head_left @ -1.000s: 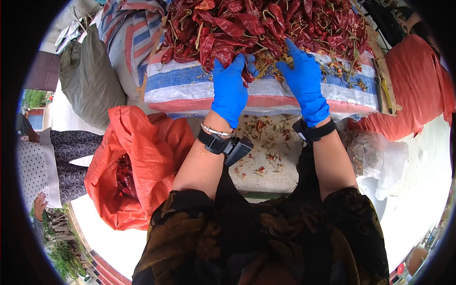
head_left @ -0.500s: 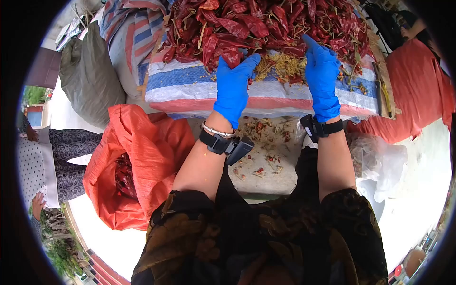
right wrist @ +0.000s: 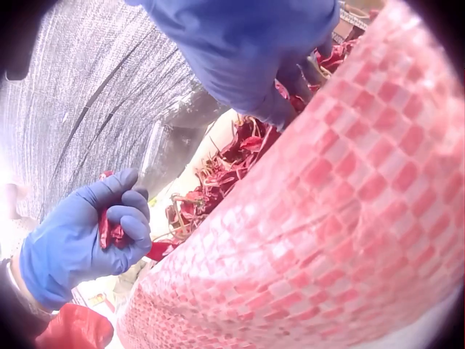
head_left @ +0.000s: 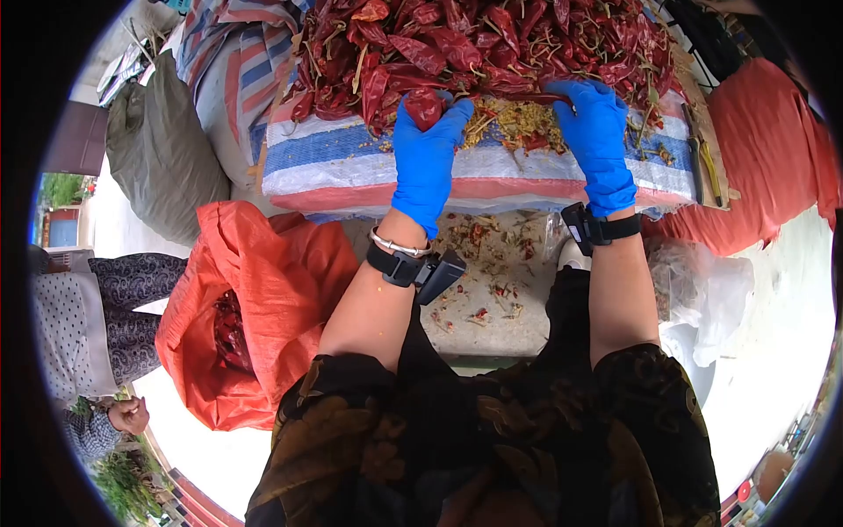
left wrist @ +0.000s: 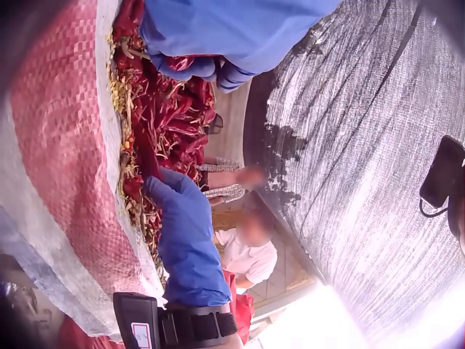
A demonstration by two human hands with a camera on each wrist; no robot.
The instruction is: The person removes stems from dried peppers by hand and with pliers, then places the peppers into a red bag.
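A heap of dried red chili peppers (head_left: 492,44) covers the far part of a striped woven sheet (head_left: 351,167). My blue-gloved left hand (head_left: 426,167) is at the heap's near edge, its fingers curled round dried chili peppers (right wrist: 115,234) in the right wrist view. To its right, my gloved right hand (head_left: 599,145) reaches into the heap's edge. Its thumb and fingertips pinch a dark red chili pepper (left wrist: 147,154), as the left wrist view shows. Between the hands lie yellow seeds (head_left: 518,123) and bits of stem.
An open red sack (head_left: 281,281) with chili peppers inside stands at the left, a grey-green sack (head_left: 162,149) behind it. A full red sack (head_left: 764,158) and yellow-handled scissors (head_left: 709,171) are at the right. Another person (head_left: 79,325) stands far left.
My right hand moved right from the middle of the heap's edge, then its fingers bent in toward the peppers. Seeds between the hands came into view. The left hand keeps holding chili peppers, nearly in place.
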